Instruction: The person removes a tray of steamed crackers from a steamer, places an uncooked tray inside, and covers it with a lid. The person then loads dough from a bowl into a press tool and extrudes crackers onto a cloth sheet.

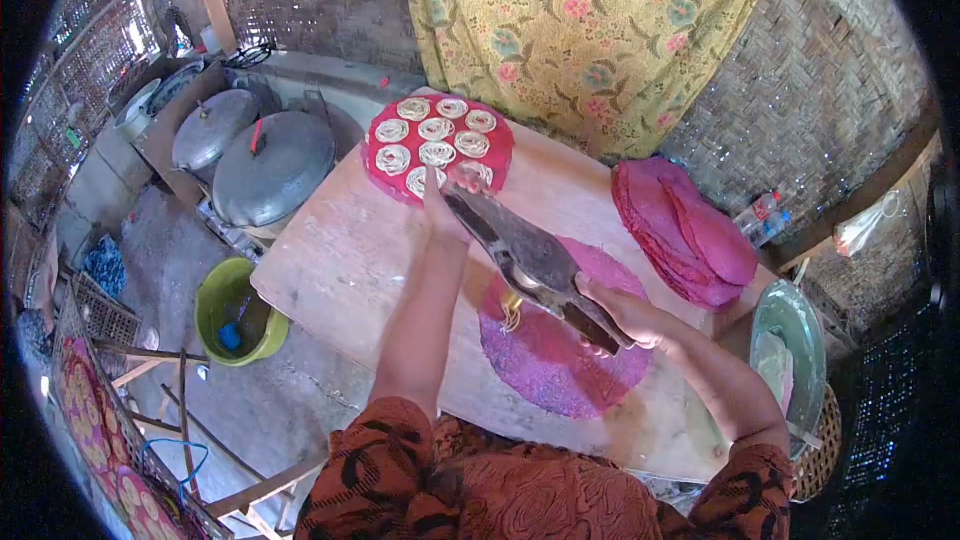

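Between my two hands a dark, long-handled hand press (524,244) is held slantwise over the table. My left hand (448,208) grips its far-left end, with thumb and fingers around it. Around the near-right end is my right hand (622,318), its fingers closed. Pale yellowish dough strands (511,312) hang under the middle of the press, above a round purple-pink mat (590,380). Beyond my left hand, a red round mat (406,116) carries several coiled white dough rosettes (437,153).
Folded pink mats (680,230) lie at the table's right, near plastic bottles (768,218). A green basin (815,340) stands right of the table (340,270). At left are lidded metal pots (275,170) and a yellow-green bucket (270,335). A patterned cloth (590,40) hangs behind.
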`<move>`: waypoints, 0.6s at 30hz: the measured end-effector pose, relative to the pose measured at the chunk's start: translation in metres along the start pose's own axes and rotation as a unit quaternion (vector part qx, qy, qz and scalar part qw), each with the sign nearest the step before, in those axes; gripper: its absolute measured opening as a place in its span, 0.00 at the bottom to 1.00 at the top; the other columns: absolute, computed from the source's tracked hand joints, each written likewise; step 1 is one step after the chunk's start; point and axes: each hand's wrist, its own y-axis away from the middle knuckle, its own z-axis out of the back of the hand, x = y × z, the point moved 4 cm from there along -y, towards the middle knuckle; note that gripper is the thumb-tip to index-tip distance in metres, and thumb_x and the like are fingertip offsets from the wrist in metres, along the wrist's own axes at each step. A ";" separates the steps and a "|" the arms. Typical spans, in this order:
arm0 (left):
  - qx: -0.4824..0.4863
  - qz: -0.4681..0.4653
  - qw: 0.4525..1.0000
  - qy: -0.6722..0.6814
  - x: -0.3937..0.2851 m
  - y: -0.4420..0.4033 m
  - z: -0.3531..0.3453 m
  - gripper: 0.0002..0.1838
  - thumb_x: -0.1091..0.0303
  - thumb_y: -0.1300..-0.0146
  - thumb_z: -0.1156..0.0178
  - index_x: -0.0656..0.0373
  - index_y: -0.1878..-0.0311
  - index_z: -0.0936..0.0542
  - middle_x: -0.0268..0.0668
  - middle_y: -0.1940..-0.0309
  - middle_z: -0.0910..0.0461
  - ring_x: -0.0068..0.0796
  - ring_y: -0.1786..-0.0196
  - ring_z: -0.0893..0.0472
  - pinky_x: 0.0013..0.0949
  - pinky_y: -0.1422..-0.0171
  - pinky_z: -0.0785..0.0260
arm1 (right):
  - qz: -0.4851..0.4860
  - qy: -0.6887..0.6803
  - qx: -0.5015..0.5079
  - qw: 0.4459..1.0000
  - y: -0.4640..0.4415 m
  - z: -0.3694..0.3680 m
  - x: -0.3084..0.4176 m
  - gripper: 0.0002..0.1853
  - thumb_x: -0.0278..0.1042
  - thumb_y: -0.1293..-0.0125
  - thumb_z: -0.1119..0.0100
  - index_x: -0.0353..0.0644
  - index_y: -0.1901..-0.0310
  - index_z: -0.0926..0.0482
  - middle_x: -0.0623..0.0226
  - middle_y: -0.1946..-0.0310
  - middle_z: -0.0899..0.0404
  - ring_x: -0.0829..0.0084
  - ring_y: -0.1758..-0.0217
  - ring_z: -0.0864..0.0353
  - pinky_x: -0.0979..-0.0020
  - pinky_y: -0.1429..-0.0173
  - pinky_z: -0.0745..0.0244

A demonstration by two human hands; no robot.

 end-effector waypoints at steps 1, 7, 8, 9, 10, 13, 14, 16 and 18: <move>-0.004 0.019 0.999 0.043 -0.004 0.002 -0.009 0.23 0.41 0.32 0.60 0.48 0.75 0.32 0.26 0.80 0.35 0.25 0.73 0.31 0.34 0.61 0.35 | 0.006 -0.015 0.009 1.000 0.002 -0.005 -0.001 0.41 0.78 0.41 0.60 0.37 0.65 0.24 0.61 0.80 0.25 0.70 0.81 0.22 0.71 0.77 0.25; -0.017 0.029 0.998 0.059 0.016 0.016 -0.008 0.21 0.43 0.32 0.59 0.47 0.74 0.33 0.25 0.80 0.34 0.25 0.73 0.31 0.34 0.62 0.35 | 0.001 -0.052 0.019 0.998 0.037 -0.001 0.006 0.38 0.76 0.40 0.59 0.40 0.63 0.24 0.64 0.80 0.25 0.73 0.82 0.23 0.73 0.80 0.27; -0.014 0.028 0.996 0.078 0.019 0.015 -0.009 0.21 0.43 0.32 0.59 0.46 0.74 0.33 0.25 0.80 0.34 0.25 0.74 0.31 0.34 0.62 0.35 | -0.002 -0.053 0.020 0.998 0.035 0.001 0.007 0.38 0.76 0.40 0.59 0.40 0.63 0.24 0.64 0.80 0.25 0.73 0.82 0.23 0.73 0.80 0.27; 0.004 0.020 0.998 0.053 0.017 0.010 -0.011 0.21 0.44 0.32 0.58 0.47 0.75 0.33 0.25 0.80 0.33 0.25 0.74 0.31 0.34 0.61 0.34 | 0.009 -0.022 -0.005 1.000 0.032 0.007 0.008 0.37 0.75 0.39 0.59 0.40 0.63 0.24 0.65 0.80 0.25 0.74 0.83 0.24 0.74 0.81 0.28; 0.003 0.021 0.998 0.054 0.015 0.005 -0.012 0.21 0.44 0.32 0.58 0.47 0.75 0.33 0.25 0.80 0.33 0.25 0.74 0.31 0.34 0.61 0.34 | 0.020 0.009 -0.030 0.999 0.030 0.011 0.009 0.36 0.74 0.39 0.59 0.41 0.63 0.24 0.65 0.81 0.25 0.74 0.83 0.24 0.74 0.82 0.29; 0.019 0.021 0.999 0.039 -0.004 0.001 -0.031 0.21 0.44 0.32 0.57 0.46 0.76 0.33 0.25 0.81 0.35 0.25 0.76 0.32 0.34 0.63 0.35 | 0.032 -0.005 -0.031 0.999 0.026 -0.005 0.015 0.37 0.74 0.39 0.58 0.39 0.64 0.25 0.65 0.82 0.26 0.74 0.84 0.25 0.74 0.83 0.30; 0.018 0.021 0.999 0.039 -0.009 0.004 -0.032 0.21 0.44 0.32 0.57 0.46 0.76 0.33 0.25 0.81 0.35 0.25 0.76 0.32 0.34 0.63 0.35 | 0.041 -0.011 -0.024 0.999 0.027 -0.009 0.016 0.37 0.74 0.39 0.58 0.39 0.65 0.25 0.65 0.82 0.26 0.74 0.84 0.25 0.74 0.83 0.29; -0.009 0.028 0.999 0.018 -0.014 0.012 -0.030 0.21 0.44 0.33 0.56 0.46 0.77 0.33 0.25 0.82 0.35 0.25 0.76 0.32 0.34 0.63 0.36 | 0.046 0.001 -0.005 0.999 0.028 -0.011 0.013 0.38 0.75 0.39 0.58 0.37 0.65 0.25 0.65 0.82 0.26 0.74 0.84 0.25 0.73 0.82 0.29; -0.035 0.027 0.999 0.009 -0.009 0.026 -0.030 0.22 0.43 0.32 0.58 0.47 0.77 0.33 0.25 0.82 0.35 0.24 0.76 0.32 0.34 0.63 0.36 | 0.031 -0.014 0.003 0.999 0.029 -0.010 0.004 0.38 0.75 0.39 0.58 0.37 0.66 0.25 0.65 0.81 0.26 0.74 0.84 0.25 0.73 0.82 0.29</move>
